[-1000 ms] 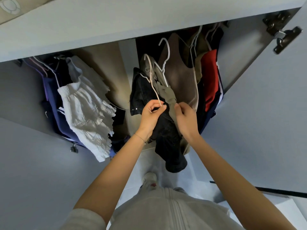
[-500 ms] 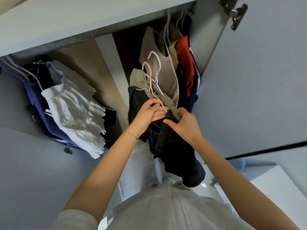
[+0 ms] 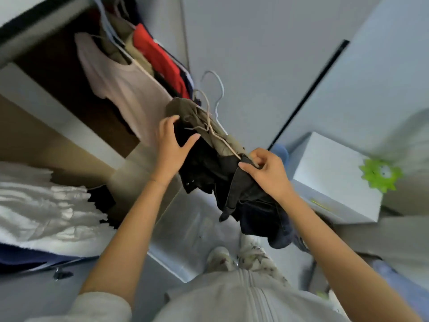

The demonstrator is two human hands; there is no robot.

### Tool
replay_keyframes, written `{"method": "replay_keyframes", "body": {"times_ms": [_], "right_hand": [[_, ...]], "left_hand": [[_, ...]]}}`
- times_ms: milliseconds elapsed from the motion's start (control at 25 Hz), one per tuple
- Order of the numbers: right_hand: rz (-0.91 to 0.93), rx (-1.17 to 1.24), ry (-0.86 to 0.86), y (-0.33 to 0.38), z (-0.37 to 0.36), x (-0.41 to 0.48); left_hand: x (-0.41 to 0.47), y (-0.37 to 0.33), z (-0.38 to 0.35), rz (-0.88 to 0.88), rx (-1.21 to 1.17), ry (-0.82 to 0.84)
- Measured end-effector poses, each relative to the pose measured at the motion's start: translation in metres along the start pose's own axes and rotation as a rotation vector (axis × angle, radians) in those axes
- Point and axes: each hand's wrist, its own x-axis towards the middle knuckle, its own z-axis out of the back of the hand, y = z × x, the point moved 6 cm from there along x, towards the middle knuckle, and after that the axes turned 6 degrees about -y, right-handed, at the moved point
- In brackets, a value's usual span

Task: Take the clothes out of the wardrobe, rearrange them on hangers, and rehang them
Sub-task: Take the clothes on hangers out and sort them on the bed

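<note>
Pinching one black denim garment [image 3: 246, 196] with curled fingers, the right hand [image 3: 270, 174] holds it just outside the grey wardrobe [image 3: 41, 101], bundled with one olive cloth garment [image 3: 185, 108] on two hangers, a thin beige hanger [image 3: 209, 123] and a thin white hanger [image 3: 222, 88]; the left hand [image 3: 170, 147], fingers spread, touches the black fabric.

**Dark bundle, bright rail**

The black garment [image 3: 204, 168] is plain, and the olive garment [image 3: 185, 110] is unpatterned. One hanger is white [image 3: 219, 89], the other hanger beige [image 3: 209, 117]. The pink top [image 3: 120, 82] is pale, the red garment [image 3: 157, 56] vivid, the ruffled garment [image 3: 41, 210] white. The spiky toy [image 3: 380, 174] is lime green.
</note>
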Motion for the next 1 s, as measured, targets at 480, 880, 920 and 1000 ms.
{"method": "replay_keyframes", "body": {"times_ms": [480, 880, 920, 1000], "right_hand": [[-0.279, -0.018, -0.451, -0.086, 0.190, -0.185], [-0.543, -0.078, -0.987, -0.161, 0.330, -0.475], [-0.585, -0.110, -1.040, -0.166, 0.339, -0.504], [-0.673, -0.191, -1.162, -0.171, 0.357, -0.565]], "left_hand": [[-0.099, -0.219, -0.177, -1.083, 0.171, 0.307], [-0.375, -0.390, -0.273, -1.313, -0.149, 0.567], [-0.403, -0.404, -0.278, -1.320, -0.201, 0.602], [-0.464, -0.433, -0.289, -1.345, -0.296, 0.690]]}}
